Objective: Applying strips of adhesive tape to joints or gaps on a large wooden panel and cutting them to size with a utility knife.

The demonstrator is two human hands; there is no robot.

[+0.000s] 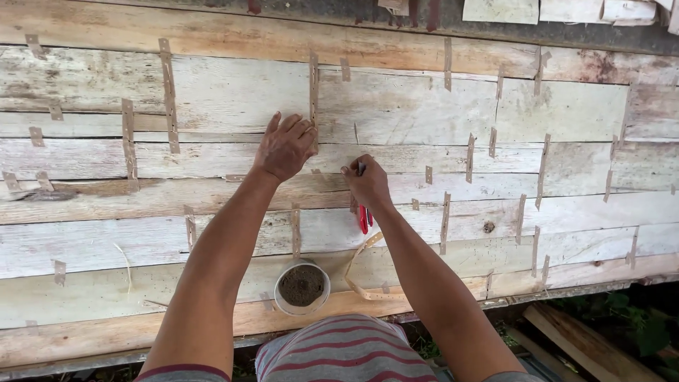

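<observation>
My left hand (285,146) lies flat, fingers spread, on a thin upright wooden strip (313,92) against the weathered plank wall (396,106). My right hand (367,184) is closed around a tool with red handles (364,218); its working end is hidden by my fingers, close to the strip's lower end. A loose curled tan strip (357,272) hangs below my right wrist. A small round white cup (302,286) of dark small bits sits on the lower planks between my forearms.
Many short thin strips (168,92) are fixed across the plank joints. Loose boards (587,343) and green plants lie at the lower right. Pale boards (559,10) lie along the top edge. My striped clothing (346,350) shows at the bottom.
</observation>
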